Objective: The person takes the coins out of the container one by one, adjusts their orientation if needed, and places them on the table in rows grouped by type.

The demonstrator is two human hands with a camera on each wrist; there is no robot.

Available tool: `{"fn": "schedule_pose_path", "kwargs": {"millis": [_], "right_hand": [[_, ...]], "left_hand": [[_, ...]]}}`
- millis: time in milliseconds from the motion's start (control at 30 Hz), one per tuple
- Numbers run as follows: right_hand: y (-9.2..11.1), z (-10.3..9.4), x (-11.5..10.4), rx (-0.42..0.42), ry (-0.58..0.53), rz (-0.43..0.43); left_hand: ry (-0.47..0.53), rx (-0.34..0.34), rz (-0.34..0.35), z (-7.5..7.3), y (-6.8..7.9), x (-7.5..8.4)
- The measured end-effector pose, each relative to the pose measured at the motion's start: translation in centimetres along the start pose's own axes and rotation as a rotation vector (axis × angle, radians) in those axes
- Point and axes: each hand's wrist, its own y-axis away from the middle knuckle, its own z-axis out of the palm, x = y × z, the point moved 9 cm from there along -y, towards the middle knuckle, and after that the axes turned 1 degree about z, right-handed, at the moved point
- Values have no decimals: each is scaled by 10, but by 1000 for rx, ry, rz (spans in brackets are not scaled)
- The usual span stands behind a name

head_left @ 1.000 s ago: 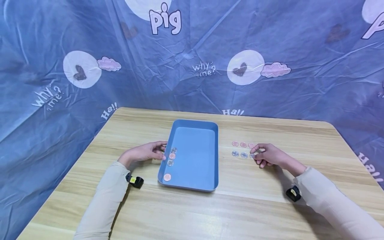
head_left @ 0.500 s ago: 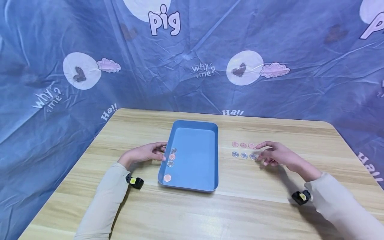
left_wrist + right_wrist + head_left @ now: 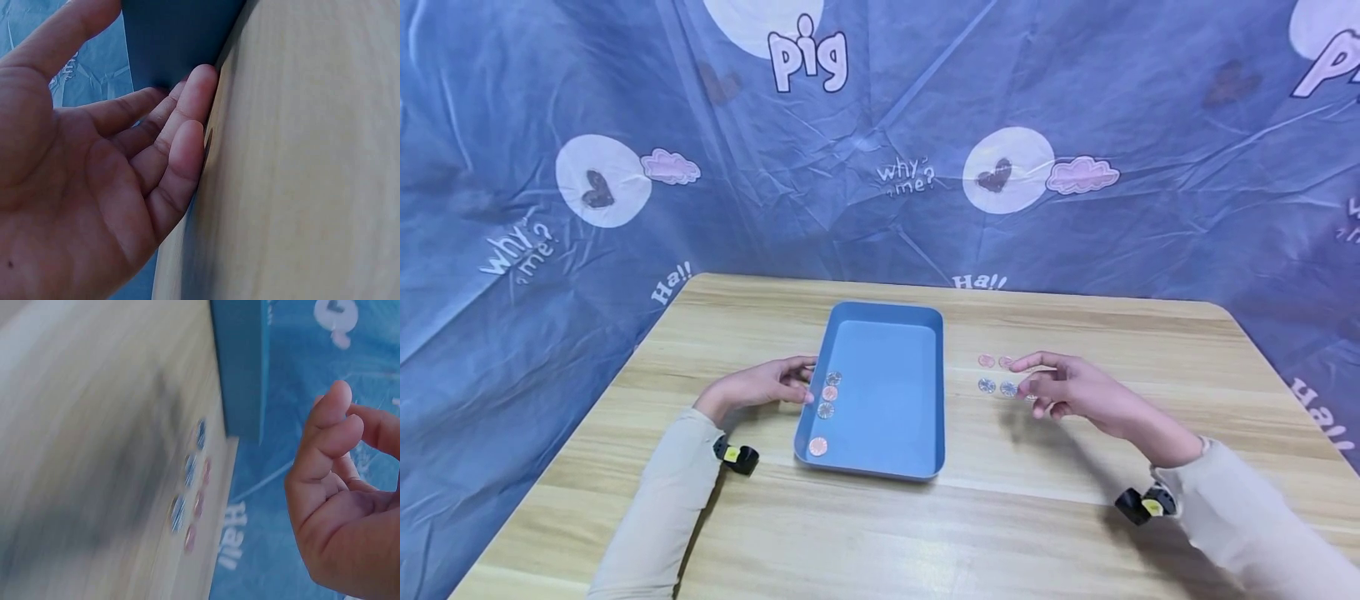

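Observation:
My left hand (image 3: 765,382) rests at the left wall of a blue tray (image 3: 931,392), fingers against the outside and thumb tip at the rim. In the left wrist view its fingers (image 3: 187,150) lie loosely bent beside the tray wall (image 3: 181,44). My right hand (image 3: 1078,392) hovers over two short rows of coins on the table, nothing visible between its fingers. The back row has coppery coins (image 3: 986,361), the front row silvery coins (image 3: 987,386); the hand partly hides the right ends in the head view. In the right wrist view both rows show, silvery coins (image 3: 190,469) and coppery coins (image 3: 199,504).
Inside the tray, along its left side, lie two silvery coins (image 3: 826,410) with a coppery coin (image 3: 830,392) between them. Another coppery coin (image 3: 817,447) is in the front left corner. A blue printed cloth (image 3: 850,208) hangs behind the wooden table (image 3: 865,533).
My right hand drew back to the right from the coins, then rose and moved left over them. The left hand, tray and coins have stayed put.

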Motion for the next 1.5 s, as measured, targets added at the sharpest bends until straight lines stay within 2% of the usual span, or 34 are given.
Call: {"fn": "schedule_pose_path", "kwargs": {"millis": [467,767,1000,1200,1500], "right_hand": [[-26,58,-55,-103,-100,-87],[-54,98,-85,-146,-39,-96],[-81,126,-94,-194,29,-125],[-102,148,-95,-246,79,-115],[-124,176,-93,-353,185,-107]], "left_hand": [[-20,-3,-5,0,0,-2],[-17,-7,7,1,-1,-1],[-2,4,0,1,-1,0],[-2,-2,-11,1,-1,-2],[-16,-9,5,0,-1,-1]]}}
